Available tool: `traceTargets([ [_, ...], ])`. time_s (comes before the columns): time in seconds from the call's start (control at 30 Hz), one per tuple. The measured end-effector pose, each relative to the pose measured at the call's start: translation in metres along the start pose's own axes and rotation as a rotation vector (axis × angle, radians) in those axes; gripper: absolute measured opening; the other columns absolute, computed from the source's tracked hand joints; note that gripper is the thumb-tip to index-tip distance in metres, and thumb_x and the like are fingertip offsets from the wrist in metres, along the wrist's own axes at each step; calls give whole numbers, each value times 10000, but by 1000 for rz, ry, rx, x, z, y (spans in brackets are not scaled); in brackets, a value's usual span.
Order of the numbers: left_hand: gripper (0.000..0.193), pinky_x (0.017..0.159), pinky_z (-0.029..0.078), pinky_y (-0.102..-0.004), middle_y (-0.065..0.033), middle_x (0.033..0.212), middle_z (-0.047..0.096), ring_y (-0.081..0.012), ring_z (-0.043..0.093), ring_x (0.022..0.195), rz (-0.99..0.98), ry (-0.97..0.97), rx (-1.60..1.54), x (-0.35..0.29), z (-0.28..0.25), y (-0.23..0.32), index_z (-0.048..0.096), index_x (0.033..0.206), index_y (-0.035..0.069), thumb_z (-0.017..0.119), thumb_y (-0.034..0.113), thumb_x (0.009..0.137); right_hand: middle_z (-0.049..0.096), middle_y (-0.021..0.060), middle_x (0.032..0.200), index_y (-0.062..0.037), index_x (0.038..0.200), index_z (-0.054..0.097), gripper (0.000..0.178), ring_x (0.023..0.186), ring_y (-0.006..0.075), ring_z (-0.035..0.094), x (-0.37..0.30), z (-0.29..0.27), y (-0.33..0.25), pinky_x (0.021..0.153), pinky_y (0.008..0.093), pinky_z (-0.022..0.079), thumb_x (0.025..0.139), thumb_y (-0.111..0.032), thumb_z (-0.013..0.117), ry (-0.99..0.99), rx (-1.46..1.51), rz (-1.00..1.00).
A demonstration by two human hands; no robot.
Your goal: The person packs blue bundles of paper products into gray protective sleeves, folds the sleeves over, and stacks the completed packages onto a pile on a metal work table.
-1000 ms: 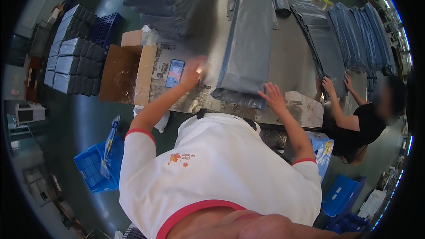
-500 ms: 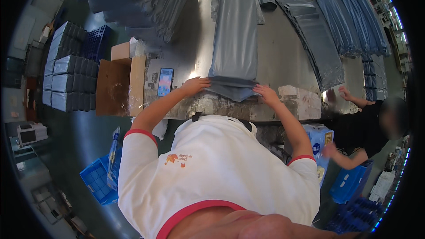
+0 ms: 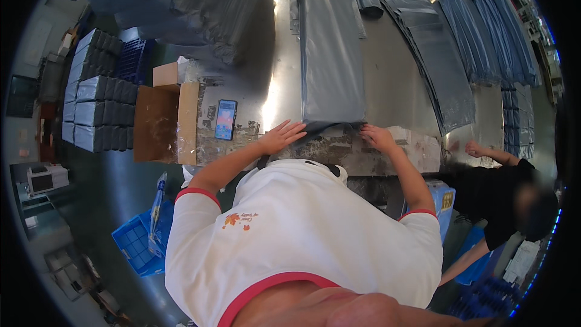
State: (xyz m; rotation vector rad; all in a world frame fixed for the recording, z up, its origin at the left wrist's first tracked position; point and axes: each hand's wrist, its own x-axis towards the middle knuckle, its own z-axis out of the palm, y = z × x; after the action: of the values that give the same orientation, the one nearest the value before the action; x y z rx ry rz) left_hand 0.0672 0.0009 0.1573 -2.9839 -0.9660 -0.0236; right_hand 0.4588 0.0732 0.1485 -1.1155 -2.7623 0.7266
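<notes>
A long grey plastic bag point(image 3: 331, 54), folded into a flat, thick bundle, lies lengthwise on the table in front of me. Its near end is tucked under at the table's front edge. At the near left corner, my left hand point(image 3: 282, 137) lies with fingers stretched out and slightly spread, the tips at the plastic. My right hand point(image 3: 379, 138) is at the near right corner, fingers bent and closed on the bag's edge. What lies under the bundle's near end is partly hidden.
A phone point(image 3: 226, 119) lies left of my hands, beside an open cardboard box point(image 3: 158, 122). Large grey bag stacks point(image 3: 200, 12) rise at the far left; more fanned bags point(image 3: 433, 54) lie right. A co-worker in black point(image 3: 490, 197) is at the right. Blue crate point(image 3: 138, 245) on the floor.
The near flap, which stuck out toward me, is now mostly folded under. My left hand has flattened out, and both hands sit slightly lower and further right in view. The co-worker's lower arm has dropped.
</notes>
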Motion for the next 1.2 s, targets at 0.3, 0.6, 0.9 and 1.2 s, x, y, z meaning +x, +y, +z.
traceTargets([
  [0.3,543,1013,109,-344,-18,1358,140,-148,124,1250,113,36,330,36,28,2,264,1265,103,386,184,743,359,63,1246,-134,1061,484,432,1147,220,340,-26,4,6,877,341,355,633,-82,511,19,-401,-292],
  [0.6,395,1015,100,-386,-17,1326,228,-125,181,1231,-13,-49,-26,25,22,4,502,1093,128,434,129,704,455,34,1166,-118,1031,519,286,1077,199,422,-19,6,20,817,310,394,749,-134,477,-24,-222,-221],
  [0.9,204,824,360,-308,-60,932,552,-179,499,871,-526,229,-861,5,48,-28,561,934,55,471,113,761,563,181,790,-31,892,557,311,745,333,518,17,-13,19,656,338,400,816,-311,445,-74,292,323],
  [1.2,243,591,370,-247,-38,663,527,-119,464,621,-1112,361,-1567,19,67,-51,561,757,-27,468,195,795,569,162,766,22,862,546,373,743,215,530,75,15,43,678,305,390,828,-328,422,-139,655,451],
])
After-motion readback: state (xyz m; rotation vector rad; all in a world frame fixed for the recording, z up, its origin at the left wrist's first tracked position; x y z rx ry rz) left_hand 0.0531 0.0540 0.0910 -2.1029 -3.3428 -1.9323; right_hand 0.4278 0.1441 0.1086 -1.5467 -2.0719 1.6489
